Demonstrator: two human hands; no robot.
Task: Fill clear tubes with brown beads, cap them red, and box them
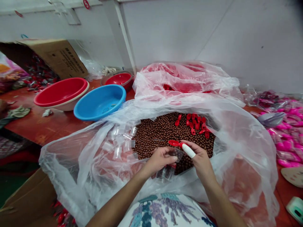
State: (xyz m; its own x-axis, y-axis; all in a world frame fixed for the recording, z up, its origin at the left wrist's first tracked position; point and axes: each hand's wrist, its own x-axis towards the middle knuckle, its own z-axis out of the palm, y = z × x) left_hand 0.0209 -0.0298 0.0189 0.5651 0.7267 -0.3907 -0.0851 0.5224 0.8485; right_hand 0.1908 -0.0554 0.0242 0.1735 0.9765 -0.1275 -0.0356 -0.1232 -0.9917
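Observation:
Brown beads [151,134] fill the middle of a large translucent plastic bag [236,126] spread over the red table. Over the beads' near edge, my left hand [161,159] is closed on a small clear packet [179,155]. Just right of it, my right hand [197,156], with a white cover on one finger, pinches a red spoon [174,143] by its handle end. Its bowl points left, above the packet. Several red spoons [195,121] lie on the beads' far right part. Small clear sachets [117,151] are scattered on the plastic at the left.
A blue basin [100,102] and red basin [62,92] stand at the back left, near a cardboard box [58,58]. Behind the beads is a bag of red items [187,77]. Pink packets [290,135] are heaped at the right.

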